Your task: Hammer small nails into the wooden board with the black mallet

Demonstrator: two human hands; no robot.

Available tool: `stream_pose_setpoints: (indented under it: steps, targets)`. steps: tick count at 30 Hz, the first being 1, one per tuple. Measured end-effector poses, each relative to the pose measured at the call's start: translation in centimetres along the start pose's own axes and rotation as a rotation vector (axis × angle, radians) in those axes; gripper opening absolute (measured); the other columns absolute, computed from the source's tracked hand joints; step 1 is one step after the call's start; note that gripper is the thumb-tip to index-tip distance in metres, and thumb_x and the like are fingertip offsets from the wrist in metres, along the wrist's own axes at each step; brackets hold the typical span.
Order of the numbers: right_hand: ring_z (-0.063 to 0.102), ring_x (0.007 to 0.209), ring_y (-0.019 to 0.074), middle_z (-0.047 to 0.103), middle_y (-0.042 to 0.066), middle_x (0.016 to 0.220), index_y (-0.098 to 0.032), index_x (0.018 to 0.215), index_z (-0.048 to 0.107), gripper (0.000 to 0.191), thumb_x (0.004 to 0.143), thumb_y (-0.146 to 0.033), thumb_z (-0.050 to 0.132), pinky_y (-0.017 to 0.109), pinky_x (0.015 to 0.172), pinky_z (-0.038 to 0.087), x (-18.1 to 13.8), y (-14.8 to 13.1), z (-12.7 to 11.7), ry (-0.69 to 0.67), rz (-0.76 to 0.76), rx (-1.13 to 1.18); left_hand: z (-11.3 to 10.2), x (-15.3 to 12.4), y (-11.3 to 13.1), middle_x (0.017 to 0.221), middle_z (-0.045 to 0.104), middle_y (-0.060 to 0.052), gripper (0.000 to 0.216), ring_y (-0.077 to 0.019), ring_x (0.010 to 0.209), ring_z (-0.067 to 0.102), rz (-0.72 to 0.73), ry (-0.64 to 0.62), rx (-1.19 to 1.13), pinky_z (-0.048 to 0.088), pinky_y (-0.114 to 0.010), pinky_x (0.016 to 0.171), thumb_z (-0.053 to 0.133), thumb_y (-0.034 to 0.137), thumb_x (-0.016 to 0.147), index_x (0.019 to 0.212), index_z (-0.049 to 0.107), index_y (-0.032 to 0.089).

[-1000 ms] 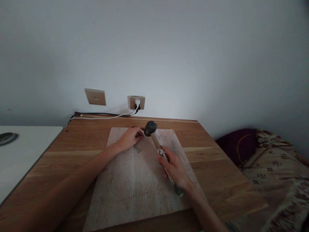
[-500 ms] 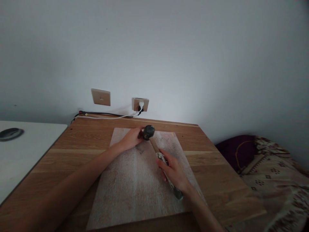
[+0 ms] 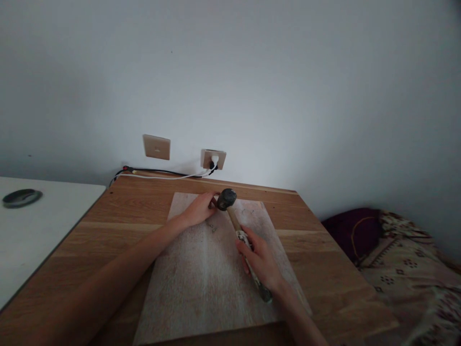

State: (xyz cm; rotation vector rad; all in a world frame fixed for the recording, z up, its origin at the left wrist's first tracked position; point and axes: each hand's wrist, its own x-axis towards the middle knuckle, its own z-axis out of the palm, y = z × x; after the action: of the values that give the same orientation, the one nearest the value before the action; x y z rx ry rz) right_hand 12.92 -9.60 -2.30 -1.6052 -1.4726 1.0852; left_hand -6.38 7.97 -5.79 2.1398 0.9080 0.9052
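Note:
My right hand [image 3: 260,257] is wrapped around the handle of a hammer [image 3: 236,222], which slants up and left over a pale, worn wooden board [image 3: 201,283]. Its dark, blocky head is beside the fingertips of my left hand [image 3: 201,207], near the board's far edge. Those left fingers are bent together, and the hammer head partly hides them, so what they pinch cannot be made out. Small thin nail-like pieces [image 3: 212,227] lie on the board just below my left hand. A few more thin pieces [image 3: 248,211] show right of the hammer head.
The board lies on a brown wooden table [image 3: 317,259] against the wall. Cables [image 3: 162,177] run along its back edge to a wall socket [image 3: 213,159]. A white surface [image 3: 54,226] with a dark oval [image 3: 22,197] stands left; patterned fabric [image 3: 403,269] lies right.
The view has shifted slightly, so the scene sits a little further right. Both hands and the hammer keep nearly the same place over the board.

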Motion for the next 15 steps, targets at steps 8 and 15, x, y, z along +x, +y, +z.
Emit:
stream_pose_setpoints:
  steps: [8,15]
  targets:
    - [0.046,0.037,0.0089,0.052,-0.008,0.066,-0.020,0.120,0.060,0.041,0.091,-0.049,0.057,0.020,0.033,0.036,-0.1,0.1,-0.3,-0.031,0.029,0.052,-5.8,-1.3,3.1,0.093,0.069,-0.004,0.014,-0.0208,0.081,0.065,0.055,-0.403,0.308,0.049,-0.028,0.070,0.070,0.022,0.072,0.086,0.070,0.019]
    - [0.046,0.038,0.0095,0.051,-0.008,0.064,-0.020,0.128,0.059,0.047,0.091,-0.049,0.057,0.021,0.035,0.037,-0.5,-0.2,-0.2,-0.017,0.026,0.054,-6.1,-2.0,3.2,0.074,0.067,-0.001,0.010,-0.0185,0.067,0.060,0.010,-0.470,0.313,0.041,-0.028,0.061,0.063,0.014,0.069,0.067,0.067,0.023]
